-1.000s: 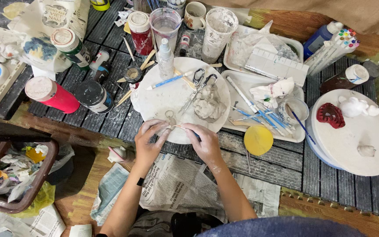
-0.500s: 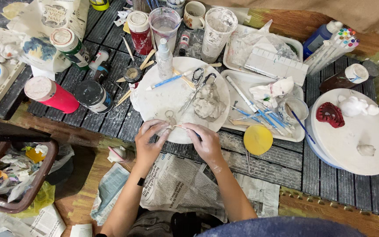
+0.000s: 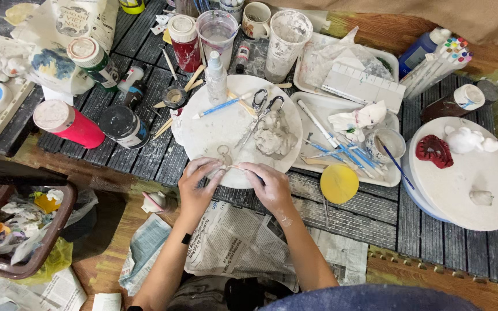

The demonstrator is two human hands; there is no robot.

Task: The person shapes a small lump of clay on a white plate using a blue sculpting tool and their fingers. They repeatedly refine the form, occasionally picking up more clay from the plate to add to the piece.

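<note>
Here, seen from the head camera, the left hand (image 3: pixel 196 185) and the right hand (image 3: pixel 270 185) pinch a small pale clay piece (image 3: pixel 230 168) between curled fingertips, over the near rim of the round white work board (image 3: pixel 203 128). A grey clay lump (image 3: pixel 273 136) lies behind it, beside metal scissors (image 3: pixel 260 109).

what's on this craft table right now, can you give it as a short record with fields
setting: dark slatted table crowded with craft supplies, newspaper at the near edge
left hand: left hand at the near rim of the round white board, fingers pinching a small pale piece
right hand: right hand meets it on the same piece
on the board: clay lump, scissors, blue-handled tool
right of hands: yellow disc, white tray of tools
far right: round white board with a red piece
left: red jar, brown bin
</note>
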